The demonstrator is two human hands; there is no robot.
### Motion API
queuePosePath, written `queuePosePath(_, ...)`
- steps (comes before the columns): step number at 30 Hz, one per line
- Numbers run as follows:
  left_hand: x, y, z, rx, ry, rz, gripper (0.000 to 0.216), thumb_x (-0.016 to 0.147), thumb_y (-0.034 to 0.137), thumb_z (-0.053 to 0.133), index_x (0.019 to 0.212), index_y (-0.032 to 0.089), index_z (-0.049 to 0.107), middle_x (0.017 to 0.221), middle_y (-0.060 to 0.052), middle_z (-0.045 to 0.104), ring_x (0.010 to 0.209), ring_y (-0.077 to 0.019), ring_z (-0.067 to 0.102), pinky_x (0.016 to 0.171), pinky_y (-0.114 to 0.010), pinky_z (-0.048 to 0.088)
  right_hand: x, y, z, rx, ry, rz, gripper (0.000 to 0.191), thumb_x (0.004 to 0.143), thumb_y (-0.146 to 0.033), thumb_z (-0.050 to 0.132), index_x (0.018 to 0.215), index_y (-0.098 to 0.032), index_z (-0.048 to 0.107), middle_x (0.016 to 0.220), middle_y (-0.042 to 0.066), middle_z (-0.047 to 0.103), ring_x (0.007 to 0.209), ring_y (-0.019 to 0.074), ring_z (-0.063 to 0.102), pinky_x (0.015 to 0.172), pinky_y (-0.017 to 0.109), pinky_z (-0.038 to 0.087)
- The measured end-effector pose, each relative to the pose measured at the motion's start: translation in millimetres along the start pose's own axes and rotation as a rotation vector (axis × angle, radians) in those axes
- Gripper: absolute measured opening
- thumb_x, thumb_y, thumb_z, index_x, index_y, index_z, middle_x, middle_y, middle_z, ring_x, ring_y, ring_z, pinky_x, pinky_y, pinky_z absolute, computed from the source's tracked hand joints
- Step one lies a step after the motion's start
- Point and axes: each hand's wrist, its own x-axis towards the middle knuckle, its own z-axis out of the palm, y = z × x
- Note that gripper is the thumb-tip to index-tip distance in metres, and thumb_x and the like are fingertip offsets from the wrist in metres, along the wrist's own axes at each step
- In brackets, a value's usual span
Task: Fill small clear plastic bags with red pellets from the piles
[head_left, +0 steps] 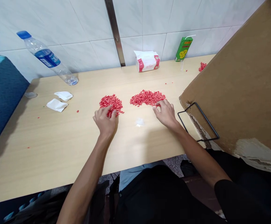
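Two heaps of small red pieces lie on the wooden table (44, 140). My left hand (105, 119) rests at the near edge of the left heap (112, 102), fingers curled and pinched over some of the red pieces. At the near right corner of the right heap (147, 97), my right hand (166, 112) lies with its fingers stretched flat, the fingertips touching a few pieces. A small whitish scrap (139, 122) sits on the table between my hands.
A large cardboard box (242, 87) with a black wire frame (199, 121) stands at the right. At the back are a tilted water bottle (48, 58), a tissue pack (147, 61) and a green drink carton (184, 49). Crumpled tissues (59, 101) lie at left. Stray red pieces (202, 66) lie at far right.
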Motion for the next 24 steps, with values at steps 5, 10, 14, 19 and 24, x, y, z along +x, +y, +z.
queuePosePath(5,-14,14,0,0.021,-0.156,0.262,0.017,0.085,0.033,0.060,0.091,0.022,0.072,0.092,-0.008,0.066,0.095,-0.0255,0.054,0.088,-0.042,0.035,-1,-1,6,-0.075,-0.092,-0.035,0.016,0.091,-0.027,0.051,0.098,-0.017,0.061,0.103,0.012,0.064,0.100,0.0268,0.056,0.085,0.038,0.036)
queuePosePath(10,-34,33,3,0.013,-0.456,0.545,0.022,0.085,0.038,0.061,0.100,0.024,0.070,0.099,-0.006,0.066,0.096,-0.0241,0.054,0.085,-0.040,0.035,1,0,10,-0.043,-0.090,-0.046,0.011,0.091,-0.022,0.052,0.089,-0.017,0.061,0.095,0.010,0.067,0.092,0.0240,0.058,0.081,0.036,0.036)
queuePosePath(14,-36,37,5,0.085,-0.531,0.607,0.020,0.090,0.035,0.055,0.099,0.022,0.068,0.100,-0.007,0.065,0.092,-0.0234,0.053,0.079,-0.038,0.036,-1,-4,11,0.035,-0.043,-0.045,0.013,0.092,-0.026,0.050,0.090,-0.018,0.060,0.088,0.007,0.068,0.083,0.0219,0.060,0.075,0.033,0.038)
queuePosePath(19,-35,36,7,0.053,-0.491,0.639,0.019,0.093,0.030,0.050,0.090,0.021,0.066,0.093,-0.006,0.066,0.086,-0.0217,0.053,0.074,-0.037,0.036,-9,-16,16,0.276,-0.039,-0.043,0.014,0.092,-0.031,0.048,0.093,-0.020,0.057,0.081,0.005,0.068,0.071,0.0184,0.061,0.065,0.029,0.041)
queuePosePath(24,-34,37,7,-0.202,-0.494,0.471,0.018,0.093,0.025,0.048,0.088,0.019,0.064,0.087,-0.005,0.065,0.084,-0.0194,0.055,0.079,-0.035,0.042,-18,-27,23,0.690,-0.092,0.019,0.015,0.089,-0.036,0.051,0.089,-0.021,0.053,0.075,0.001,0.065,0.064,0.0138,0.062,0.061,0.026,0.048)
